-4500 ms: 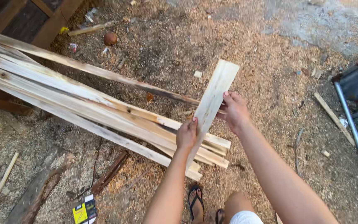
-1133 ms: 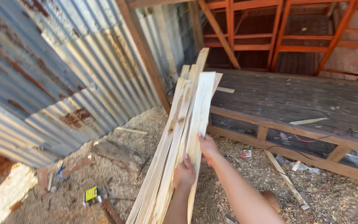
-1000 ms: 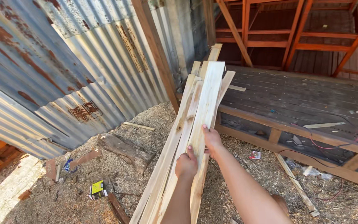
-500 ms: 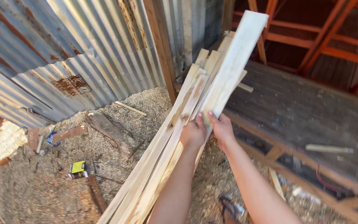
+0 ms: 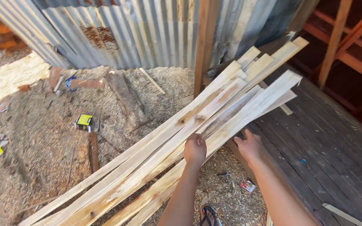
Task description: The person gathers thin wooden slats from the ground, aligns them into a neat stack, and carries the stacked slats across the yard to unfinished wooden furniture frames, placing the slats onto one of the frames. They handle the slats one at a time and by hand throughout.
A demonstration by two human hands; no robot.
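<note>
A bundle of several long pale wooden slats (image 5: 214,113) lies slanted from the lower left up to the right, its far ends resting over the dark plank platform (image 5: 327,142). My left hand (image 5: 195,150) is closed around the near edge of one slat at mid-length. My right hand (image 5: 248,144) rests just right of it, fingers against the underside of the same long slat (image 5: 265,100). Both forearms reach up from the bottom of the view.
A corrugated metal wall (image 5: 147,29) and a wooden post (image 5: 204,42) stand behind the slats. Sawdust ground holds a yellow box (image 5: 84,121), wood scraps (image 5: 124,98) and litter. My sandalled foot (image 5: 208,215) shows below. Red-brown framing (image 5: 344,37) rises at right.
The view has swung left and down. The slat I held raised high now lies lower on the bundle, and both hands stay on it.
</note>
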